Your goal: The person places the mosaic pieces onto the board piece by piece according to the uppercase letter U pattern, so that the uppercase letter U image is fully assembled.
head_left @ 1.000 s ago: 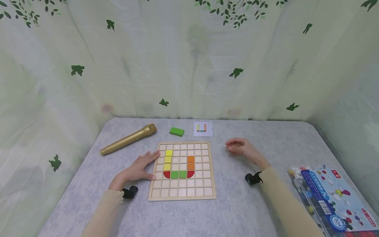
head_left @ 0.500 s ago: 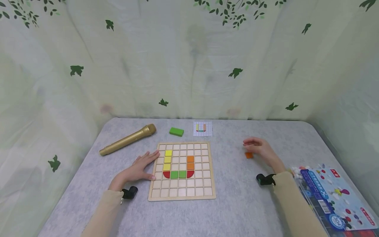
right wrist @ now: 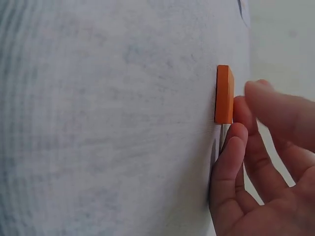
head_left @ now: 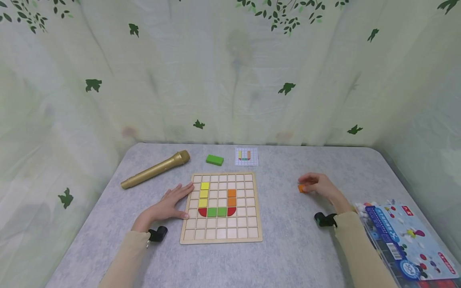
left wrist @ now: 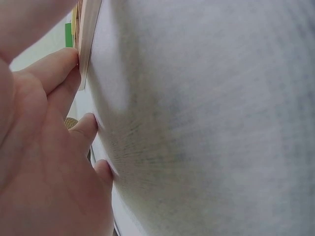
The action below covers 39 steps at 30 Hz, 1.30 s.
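Note:
In the head view, my left hand (head_left: 168,204) lies spread at the left edge of a wooden grid board (head_left: 185,236). Its fingertips touch the board's frame in the left wrist view. Yellow, red, green and orange tiles (head_left: 232,197) form a U shape on the board. Off to the right, my right hand (head_left: 320,187) is at a loose orange block (head_left: 301,188) lying flat on the table. The right wrist view has its loosely bent fingers (right wrist: 229,162) beside the orange block (right wrist: 224,94), not closed round it. Whether a fingertip touches the block is unclear.
A gold microphone (head_left: 156,169) lies at the back left. Beyond the board are a green block (head_left: 215,160) and a small pattern card (head_left: 246,157). A boxed set with a blue cover (head_left: 414,244) occupies the right front corner. Curtains enclose the table.
My right hand moved right, away from the board, and then lowered to the loose orange block. The left hand and the board tiles stayed in place.

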Each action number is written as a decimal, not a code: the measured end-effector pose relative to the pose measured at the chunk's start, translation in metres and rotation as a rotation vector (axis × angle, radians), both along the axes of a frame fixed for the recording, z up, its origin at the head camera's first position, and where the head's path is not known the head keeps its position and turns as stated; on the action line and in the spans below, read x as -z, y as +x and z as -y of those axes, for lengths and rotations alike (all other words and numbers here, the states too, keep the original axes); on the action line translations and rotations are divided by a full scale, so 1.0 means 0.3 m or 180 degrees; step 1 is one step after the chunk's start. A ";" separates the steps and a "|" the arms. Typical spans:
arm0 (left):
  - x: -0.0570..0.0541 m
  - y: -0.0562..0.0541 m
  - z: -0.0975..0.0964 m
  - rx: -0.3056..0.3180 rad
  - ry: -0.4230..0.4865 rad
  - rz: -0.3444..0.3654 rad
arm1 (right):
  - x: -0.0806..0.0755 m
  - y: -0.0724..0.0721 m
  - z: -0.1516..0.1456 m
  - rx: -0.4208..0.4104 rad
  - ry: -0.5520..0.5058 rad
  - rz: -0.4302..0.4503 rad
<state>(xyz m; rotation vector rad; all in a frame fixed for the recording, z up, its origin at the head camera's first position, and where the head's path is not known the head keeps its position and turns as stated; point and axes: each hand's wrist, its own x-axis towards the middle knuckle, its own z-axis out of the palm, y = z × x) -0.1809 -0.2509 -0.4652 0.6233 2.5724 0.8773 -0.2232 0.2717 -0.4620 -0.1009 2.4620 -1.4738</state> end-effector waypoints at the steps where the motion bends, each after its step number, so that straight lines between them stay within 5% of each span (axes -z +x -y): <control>1: 0.000 0.000 0.000 -0.0002 -0.0003 0.0000 | 0.000 0.000 0.001 -0.0010 0.0047 -0.0013; 14: 0.000 -0.003 -0.001 -0.0022 -0.0008 0.0015 | 0.007 -0.006 0.026 -0.0027 0.0409 -0.0208; 26: -0.007 0.002 -0.001 -0.0030 -0.0016 0.0045 | -0.006 -0.001 0.038 -0.0166 -0.0030 -0.0102; 39: 0.003 -0.001 0.004 -0.0042 -0.0023 0.0061 | 0.011 -0.050 0.197 -0.0316 -0.0280 -0.0002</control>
